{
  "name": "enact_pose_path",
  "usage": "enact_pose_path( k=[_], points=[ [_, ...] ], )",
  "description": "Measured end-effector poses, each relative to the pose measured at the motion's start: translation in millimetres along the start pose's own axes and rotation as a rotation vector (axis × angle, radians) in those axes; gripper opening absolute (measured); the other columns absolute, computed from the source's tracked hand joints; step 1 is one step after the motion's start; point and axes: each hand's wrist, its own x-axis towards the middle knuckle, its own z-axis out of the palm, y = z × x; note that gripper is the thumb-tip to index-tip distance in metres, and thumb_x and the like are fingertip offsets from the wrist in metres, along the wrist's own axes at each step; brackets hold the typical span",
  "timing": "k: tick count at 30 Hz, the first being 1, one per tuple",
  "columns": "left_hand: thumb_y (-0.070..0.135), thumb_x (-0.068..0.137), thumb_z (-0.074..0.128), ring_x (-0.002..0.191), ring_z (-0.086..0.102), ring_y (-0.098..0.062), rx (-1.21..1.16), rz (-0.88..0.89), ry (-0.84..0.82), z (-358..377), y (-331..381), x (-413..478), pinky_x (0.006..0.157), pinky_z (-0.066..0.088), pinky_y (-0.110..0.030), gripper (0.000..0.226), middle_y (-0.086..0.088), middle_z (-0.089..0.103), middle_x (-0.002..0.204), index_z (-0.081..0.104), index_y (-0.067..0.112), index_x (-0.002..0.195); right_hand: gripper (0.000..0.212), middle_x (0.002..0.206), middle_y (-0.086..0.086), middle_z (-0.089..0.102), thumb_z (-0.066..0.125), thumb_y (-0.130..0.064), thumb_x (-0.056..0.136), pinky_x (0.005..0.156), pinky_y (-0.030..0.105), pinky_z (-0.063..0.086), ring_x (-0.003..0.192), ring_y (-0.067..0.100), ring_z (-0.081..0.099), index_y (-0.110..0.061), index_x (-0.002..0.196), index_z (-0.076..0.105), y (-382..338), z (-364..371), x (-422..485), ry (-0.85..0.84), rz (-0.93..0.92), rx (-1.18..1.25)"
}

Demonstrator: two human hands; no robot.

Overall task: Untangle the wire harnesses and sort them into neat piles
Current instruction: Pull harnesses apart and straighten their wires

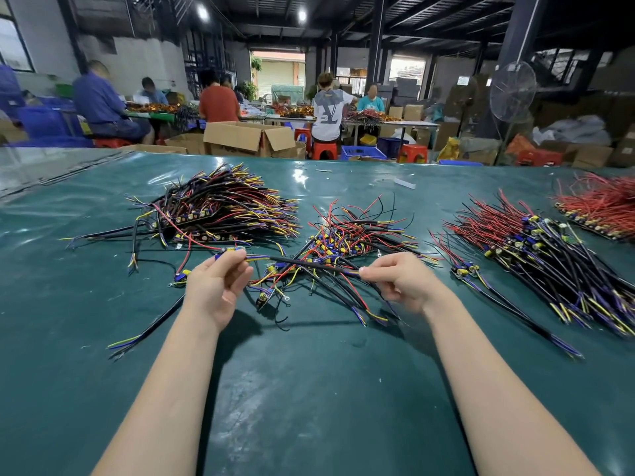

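One wire harness point(302, 263), a black sheathed cable with blue, yellow and red leads, is stretched level between my hands above the green table point(309, 389). My left hand point(218, 285) pinches its end with the small board and blue parts. My right hand point(400, 280) pinches the other end. Just behind it lies a tangled heap of harnesses point(350, 235). A big stacked pile point(220, 207) lies at the back left. A neat pile point(536, 249) lies on the right, laid diagonally.
A pile of red-wired harnesses point(601, 204) sits at the far right edge. Loose single harnesses point(147, 333) lie left of my left forearm. Beyond the table's far edge are cardboard boxes point(247, 137), red stools, a standing fan point(512, 94) and seated workers.
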Motion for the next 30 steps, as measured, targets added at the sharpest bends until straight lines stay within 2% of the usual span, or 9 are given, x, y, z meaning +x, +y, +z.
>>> enact_pose_path(
  k=[4, 6, 9, 12, 16, 19, 24, 27, 30],
  points=[
    [0.001, 0.089, 0.053, 0.036, 0.053, 0.001, -0.117, -0.005, 0.105, -5, 8, 2, 0.044, 0.046, -0.008, 0.022, 0.007, 0.054, 0.038, 0.054, 0.010, 0.070, 0.020, 0.040, -0.003, 0.045, 0.069, -0.003, 0.065, 0.038, 0.012, 0.025, 0.034, 0.006, 0.036, -0.015, 0.049, 0.066, -7, 2, -11, -0.448, 0.046, -0.039],
    [0.003, 0.090, 0.052, 0.034, 0.051, 0.001, -0.143, -0.059, 0.098, -7, 15, 2, 0.041, 0.044, -0.007, 0.025, 0.009, 0.053, 0.037, 0.055, 0.011, 0.067, 0.012, 0.050, -0.002, 0.058, 0.065, -0.015, 0.071, 0.040, 0.014, 0.038, 0.042, 0.005, 0.049, -0.013, 0.061, 0.073, -9, 0, -13, -0.527, 0.057, 0.078],
    [0.002, 0.085, 0.056, 0.031, 0.046, 0.001, 0.101, -0.219, -0.135, -2, 18, -9, 0.036, 0.042, -0.007, 0.019, 0.010, 0.050, 0.039, 0.059, 0.011, 0.068, 0.041, 0.051, -0.002, 0.057, 0.047, -0.027, 0.091, 0.040, 0.014, 0.040, 0.041, 0.004, 0.050, -0.011, 0.064, 0.074, -7, -6, -7, -0.295, 0.110, 0.306],
    [-0.006, 0.071, 0.060, 0.029, 0.043, 0.001, 0.332, -0.279, -0.377, 8, 12, -19, 0.034, 0.042, -0.009, 0.015, 0.006, 0.050, 0.040, 0.062, 0.009, 0.070, 0.037, 0.038, -0.008, 0.038, 0.056, -0.022, 0.088, 0.036, 0.010, 0.020, 0.031, 0.000, 0.031, -0.011, 0.055, 0.068, -4, -1, -1, 0.016, 0.043, 0.199],
    [0.003, 0.091, 0.042, 0.033, 0.043, 0.001, 0.183, -0.242, -0.242, 6, 12, -9, 0.034, 0.039, -0.008, 0.020, 0.009, 0.050, 0.044, 0.059, 0.008, 0.083, 0.031, 0.026, -0.010, 0.026, 0.058, -0.014, 0.087, 0.029, 0.011, 0.014, 0.023, 0.003, 0.020, -0.009, 0.057, 0.054, -6, -8, 3, 0.433, -0.059, 0.145],
    [0.008, 0.093, 0.038, 0.035, 0.042, 0.001, 0.069, -0.226, -0.270, 1, 14, -4, 0.035, 0.036, -0.007, 0.022, 0.010, 0.048, 0.045, 0.060, 0.008, 0.094, 0.027, 0.032, -0.011, 0.024, 0.053, -0.013, 0.090, 0.036, 0.009, 0.013, 0.029, 0.003, 0.018, -0.007, 0.063, 0.056, -11, 0, -1, 0.269, -0.014, 0.242],
    [0.003, 0.090, 0.046, 0.041, 0.052, -0.001, 0.314, -0.280, -0.468, 14, -3, -12, 0.043, 0.048, -0.014, 0.018, 0.007, 0.056, 0.051, 0.056, 0.011, 0.103, 0.024, 0.050, -0.007, 0.046, 0.055, -0.025, 0.091, 0.040, 0.013, 0.025, 0.039, 0.003, 0.036, -0.012, 0.073, 0.063, -17, 61, -10, -0.191, 0.047, 0.168],
    [-0.002, 0.086, 0.051, 0.045, 0.060, -0.005, 0.340, -0.288, -0.552, 24, -14, -19, 0.044, 0.051, -0.017, 0.017, 0.001, 0.066, 0.062, 0.056, 0.010, 0.097, 0.025, 0.056, -0.008, 0.051, 0.058, -0.029, 0.089, 0.042, 0.012, 0.033, 0.041, 0.001, 0.041, -0.017, 0.067, 0.061, -16, 80, -12, -0.195, 0.066, 0.176],
    [-0.004, 0.088, 0.051, 0.045, 0.060, -0.004, 0.331, -0.245, -0.474, 30, -24, -23, 0.043, 0.051, -0.017, 0.017, -0.001, 0.064, 0.069, 0.053, 0.010, 0.097, 0.019, 0.051, -0.011, 0.056, 0.060, -0.016, 0.087, 0.044, 0.012, 0.036, 0.041, 0.000, 0.042, -0.018, 0.069, 0.063, -16, 78, -13, -0.114, 0.068, 0.259]
  ],
)
